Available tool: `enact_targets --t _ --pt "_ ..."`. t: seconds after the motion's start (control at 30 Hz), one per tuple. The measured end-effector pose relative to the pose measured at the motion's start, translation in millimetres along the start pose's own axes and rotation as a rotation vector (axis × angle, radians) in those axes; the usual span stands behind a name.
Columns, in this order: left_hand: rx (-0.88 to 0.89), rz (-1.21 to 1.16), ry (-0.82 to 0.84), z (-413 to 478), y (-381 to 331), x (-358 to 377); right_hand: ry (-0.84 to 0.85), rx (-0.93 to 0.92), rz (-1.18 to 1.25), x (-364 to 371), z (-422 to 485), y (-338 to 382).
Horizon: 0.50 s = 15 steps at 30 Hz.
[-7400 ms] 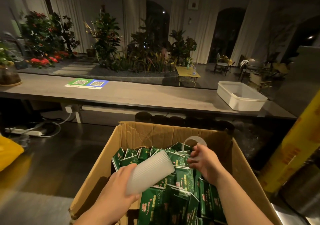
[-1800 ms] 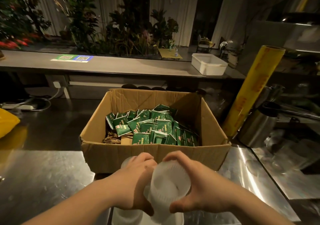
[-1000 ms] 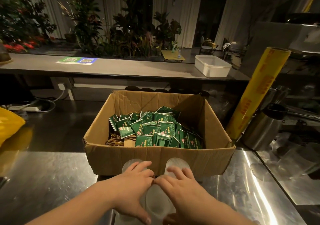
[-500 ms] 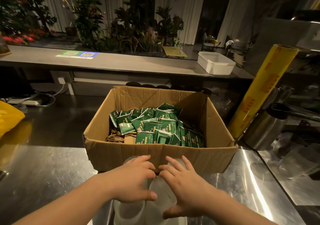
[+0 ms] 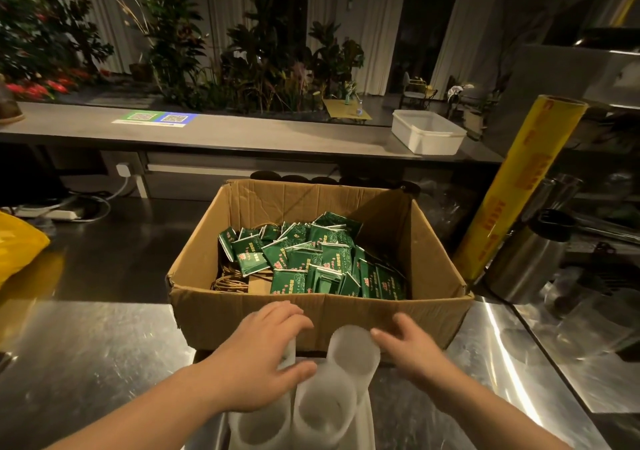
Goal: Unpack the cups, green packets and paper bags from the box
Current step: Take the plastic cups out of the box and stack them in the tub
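My left grip (image 5: 256,359) rests slack-fingered on the cups (image 5: 353,349) just before the box (image 5: 225,311), right grip (image 5: 412,349) splayed empty beside them; I judge them light, crushable, best held round the walls.

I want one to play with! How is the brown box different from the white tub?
The brown box is creased cardboard; the white tub is smooth, with a rim. The box holds green packets; none show in the tub. The box stands near, the tub farther back. Both are open on top.
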State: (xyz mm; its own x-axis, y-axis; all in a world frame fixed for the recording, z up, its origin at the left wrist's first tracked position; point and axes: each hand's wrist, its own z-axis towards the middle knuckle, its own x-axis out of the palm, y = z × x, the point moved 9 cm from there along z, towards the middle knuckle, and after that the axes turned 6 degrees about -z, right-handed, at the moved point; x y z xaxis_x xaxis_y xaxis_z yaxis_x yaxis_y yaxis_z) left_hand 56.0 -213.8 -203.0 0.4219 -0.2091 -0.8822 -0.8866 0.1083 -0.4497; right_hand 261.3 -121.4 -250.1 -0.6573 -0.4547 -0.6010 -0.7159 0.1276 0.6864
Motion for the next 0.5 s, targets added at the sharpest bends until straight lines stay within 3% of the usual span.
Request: enact_targets --t 0.07,0.13,0.3,0.5 --pt "-0.005 -0.014 0.084 -0.9 -2.5 15.3 0.223 0.171 0.053 28.1 2.2 -19.2" --pt "0.027 0.023 0.2 -0.7 -7.1 34.2 0.304 0.172 0.109 42.5 5.4 -19.6" --pt "0.038 0.111 0.273 5.5 -2.9 56.4 0.326 -0.031 0.005 50.7 20.0 10.0" --pt "-0.016 0.168 0.244 8.6 -0.8 54.7 0.387 0.089 0.235 49.7 27.3 -16.7"
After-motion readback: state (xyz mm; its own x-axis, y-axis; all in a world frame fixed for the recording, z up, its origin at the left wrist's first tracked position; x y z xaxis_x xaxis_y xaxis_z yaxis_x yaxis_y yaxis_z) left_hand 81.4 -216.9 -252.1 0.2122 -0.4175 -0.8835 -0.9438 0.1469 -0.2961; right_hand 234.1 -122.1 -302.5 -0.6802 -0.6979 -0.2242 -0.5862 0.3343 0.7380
